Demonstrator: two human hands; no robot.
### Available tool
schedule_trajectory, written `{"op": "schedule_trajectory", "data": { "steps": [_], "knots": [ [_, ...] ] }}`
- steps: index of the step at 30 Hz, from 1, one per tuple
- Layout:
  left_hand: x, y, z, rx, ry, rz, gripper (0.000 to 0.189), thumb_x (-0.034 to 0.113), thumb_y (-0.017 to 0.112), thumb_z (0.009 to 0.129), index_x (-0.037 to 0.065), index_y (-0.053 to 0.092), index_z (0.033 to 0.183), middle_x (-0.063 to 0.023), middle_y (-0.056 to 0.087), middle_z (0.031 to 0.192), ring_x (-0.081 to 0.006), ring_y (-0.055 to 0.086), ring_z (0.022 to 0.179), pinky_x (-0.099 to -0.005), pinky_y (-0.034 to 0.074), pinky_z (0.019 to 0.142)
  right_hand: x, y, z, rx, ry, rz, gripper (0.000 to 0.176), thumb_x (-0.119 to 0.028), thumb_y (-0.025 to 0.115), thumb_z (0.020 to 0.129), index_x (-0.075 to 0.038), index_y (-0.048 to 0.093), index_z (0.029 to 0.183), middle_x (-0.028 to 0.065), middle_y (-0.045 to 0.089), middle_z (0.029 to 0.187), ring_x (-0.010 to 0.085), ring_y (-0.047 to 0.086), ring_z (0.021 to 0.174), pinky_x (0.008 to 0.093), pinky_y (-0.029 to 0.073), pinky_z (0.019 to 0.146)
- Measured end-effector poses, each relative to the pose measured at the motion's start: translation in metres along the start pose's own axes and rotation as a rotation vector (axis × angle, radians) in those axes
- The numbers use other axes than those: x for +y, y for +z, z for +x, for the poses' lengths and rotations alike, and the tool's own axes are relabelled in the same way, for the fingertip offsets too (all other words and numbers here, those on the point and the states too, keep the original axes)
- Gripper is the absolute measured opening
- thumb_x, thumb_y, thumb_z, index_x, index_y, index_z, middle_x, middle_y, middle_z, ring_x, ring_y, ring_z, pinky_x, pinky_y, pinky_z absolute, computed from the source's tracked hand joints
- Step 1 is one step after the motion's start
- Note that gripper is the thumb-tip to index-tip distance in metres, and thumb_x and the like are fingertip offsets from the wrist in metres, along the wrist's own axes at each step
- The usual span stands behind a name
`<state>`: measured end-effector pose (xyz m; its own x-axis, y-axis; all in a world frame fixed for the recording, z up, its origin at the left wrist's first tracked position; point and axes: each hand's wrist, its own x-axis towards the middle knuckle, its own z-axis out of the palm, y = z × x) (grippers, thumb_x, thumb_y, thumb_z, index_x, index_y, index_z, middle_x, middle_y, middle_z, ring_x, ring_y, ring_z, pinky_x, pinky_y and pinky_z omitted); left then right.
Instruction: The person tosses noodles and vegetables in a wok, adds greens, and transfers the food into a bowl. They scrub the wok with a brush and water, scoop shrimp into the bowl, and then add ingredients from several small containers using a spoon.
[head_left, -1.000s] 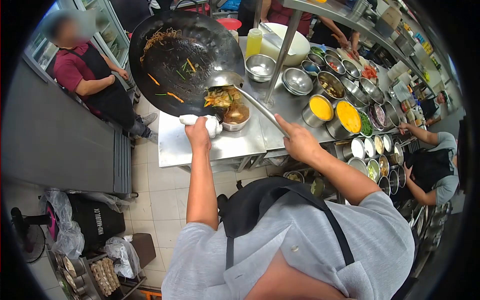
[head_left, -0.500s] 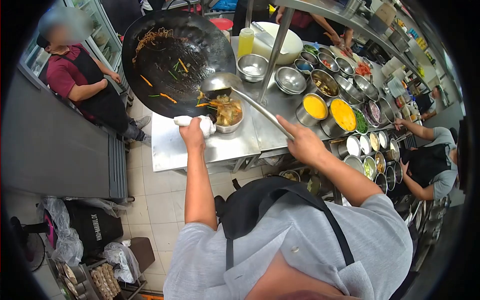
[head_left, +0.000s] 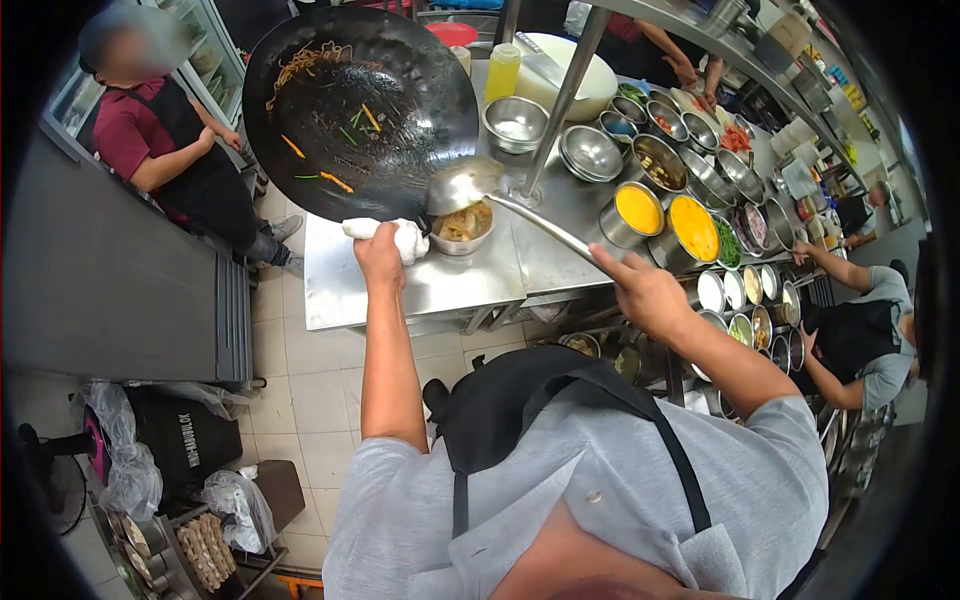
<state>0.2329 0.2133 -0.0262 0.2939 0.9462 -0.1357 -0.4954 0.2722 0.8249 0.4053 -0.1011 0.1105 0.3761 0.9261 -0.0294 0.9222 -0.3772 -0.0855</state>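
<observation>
My left hand (head_left: 380, 258) is closed around the wok's handle through a folded white cloth (head_left: 409, 242). The large black wok (head_left: 400, 110) is tipped up, its lower edge by a metal bowl (head_left: 474, 247). A few noodles, carrot strips and green pieces cling inside it. In my right hand (head_left: 650, 295) is the long handle of a metal ladle (head_left: 560, 237). The ladle's head hangs just over the bowl, between wok and rim, partly hiding the cooked food (head_left: 466, 222) in it.
Stacked metal bowls (head_left: 590, 153), a yellow squeeze bottle (head_left: 502, 73) and pots of yellow liquid (head_left: 690, 228) stand on the steel counter (head_left: 375, 297). A shelf post (head_left: 565, 100) rises behind the bowl. One person (head_left: 165, 140) stands left; another (head_left: 850, 335) works right.
The ladle has moved right with my right hand, and its head now covers more of the bowl. Food that lay across the wok's edge is no longer seen there. The wok stays tipped.
</observation>
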Motion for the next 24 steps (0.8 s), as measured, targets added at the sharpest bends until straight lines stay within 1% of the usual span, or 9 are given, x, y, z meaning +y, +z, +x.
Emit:
{"op": "schedule_trajectory", "data": {
  "steps": [3, 5, 6, 11, 15, 17, 19, 21, 24],
  "knots": [
    [-0.004, -0.009, 0.006, 0.012, 0.021, 0.002, 0.009, -0.001, 0.056, 0.072, 0.0, 0.056, 0.081, -0.0058, 0.059, 0.075, -0.0165, 0.059, 0.064, -0.0299, 0.048, 0.061, 0.002, -0.018, -0.014, -0.03, 0.04, -0.052, 0.064, -0.004, 0.052, 0.08, -0.027, 0.041, 0.139, 0.0134, 0.054, 0.088, 0.0357, 0.06, 0.07, 0.0457, 0.05, 0.062],
    [-0.006, -0.013, 0.01, 0.021, 0.058, 0.005, 0.012, -0.001, 0.057, 0.071, 0.001, 0.056, 0.083, -0.0044, 0.059, 0.076, -0.0158, 0.059, 0.066, -0.0296, 0.048, 0.063, 0.004, -0.022, -0.016, -0.014, 0.036, 0.069, 0.064, -0.003, 0.053, 0.08, -0.024, 0.041, 0.139, 0.0146, 0.054, 0.088, 0.0354, 0.06, 0.073, 0.045, 0.05, 0.066],
    [-0.002, -0.011, 0.007, 0.019, 0.057, 0.006, 0.012, -0.001, 0.057, 0.071, 0.001, 0.056, 0.083, -0.0044, 0.059, 0.076, -0.0158, 0.059, 0.066, -0.0296, 0.048, 0.063, 0.002, -0.02, -0.011, -0.011, 0.051, 0.116, 0.065, -0.003, 0.054, 0.079, -0.022, 0.04, 0.139, 0.0157, 0.055, 0.09, 0.0361, 0.059, 0.08, 0.0452, 0.049, 0.072],
    [0.0, -0.006, 0.001, -0.006, 0.038, -0.009, 0.012, -0.001, 0.056, 0.071, 0.001, 0.057, 0.083, -0.0045, 0.059, 0.077, -0.016, 0.059, 0.067, -0.0298, 0.048, 0.064, -0.011, 0.0, 0.029, 0.106, 0.026, 0.144, 0.065, -0.004, 0.052, 0.08, -0.021, 0.037, 0.141, 0.0165, 0.057, 0.097, 0.0369, 0.058, 0.088, 0.0464, 0.047, 0.079],
    [0.003, -0.002, -0.001, 0.023, 0.044, -0.019, 0.012, -0.001, 0.056, 0.071, 0.001, 0.057, 0.083, -0.0051, 0.06, 0.077, -0.0166, 0.06, 0.066, -0.0298, 0.048, 0.063, -0.024, -0.01, 0.006, -0.012, 0.071, 0.111, 0.064, -0.005, 0.053, 0.08, -0.02, 0.038, 0.14, 0.0172, 0.057, 0.095, 0.0369, 0.059, 0.088, 0.0448, 0.048, 0.08],
    [0.002, -0.007, 0.006, -0.008, 0.046, 0.008, 0.012, -0.001, 0.056, 0.071, 0.001, 0.057, 0.083, -0.0055, 0.06, 0.076, -0.0173, 0.06, 0.066, -0.0301, 0.048, 0.062, -0.023, -0.022, -0.013, -0.132, 0.083, 0.243, 0.065, -0.006, 0.056, 0.079, -0.019, 0.038, 0.141, 0.0177, 0.058, 0.093, 0.0374, 0.059, 0.088, 0.0443, 0.048, 0.081],
    [-0.001, -0.014, 0.012, -0.009, 0.044, 0.015, 0.013, -0.001, 0.057, 0.071, 0.0, 0.057, 0.083, -0.0056, 0.06, 0.076, -0.0174, 0.06, 0.065, -0.0301, 0.048, 0.062, -0.019, -0.021, -0.012, -0.127, 0.063, 0.325, 0.068, -0.005, 0.057, 0.078, -0.019, 0.037, 0.142, 0.02, 0.06, 0.096, 0.0382, 0.059, 0.09, 0.045, 0.047, 0.083],
    [0.002, -0.011, 0.011, -0.029, 0.043, 0.031, 0.013, 0.0, 0.057, 0.071, 0.0, 0.057, 0.084, -0.0056, 0.06, 0.076, -0.0176, 0.06, 0.065, -0.0302, 0.048, 0.062, -0.014, -0.013, 0.004, 0.072, -0.079, 0.331, 0.068, -0.004, 0.055, 0.077, -0.018, 0.038, 0.141, 0.0221, 0.061, 0.1, 0.0387, 0.059, 0.093, 0.0457, 0.046, 0.086],
    [0.013, -0.004, 0.002, 0.004, 0.076, 0.003, 0.012, 0.0, 0.057, 0.071, 0.0, 0.057, 0.083, -0.0053, 0.059, 0.075, -0.0169, 0.059, 0.064, -0.0301, 0.048, 0.06, -0.018, -0.013, 0.029, -0.009, 0.017, 0.315, 0.068, -0.002, 0.055, 0.077, -0.016, 0.038, 0.141, 0.0225, 0.061, 0.106, 0.0395, 0.058, 0.098, 0.0437, 0.045, 0.089]
  ]
}}
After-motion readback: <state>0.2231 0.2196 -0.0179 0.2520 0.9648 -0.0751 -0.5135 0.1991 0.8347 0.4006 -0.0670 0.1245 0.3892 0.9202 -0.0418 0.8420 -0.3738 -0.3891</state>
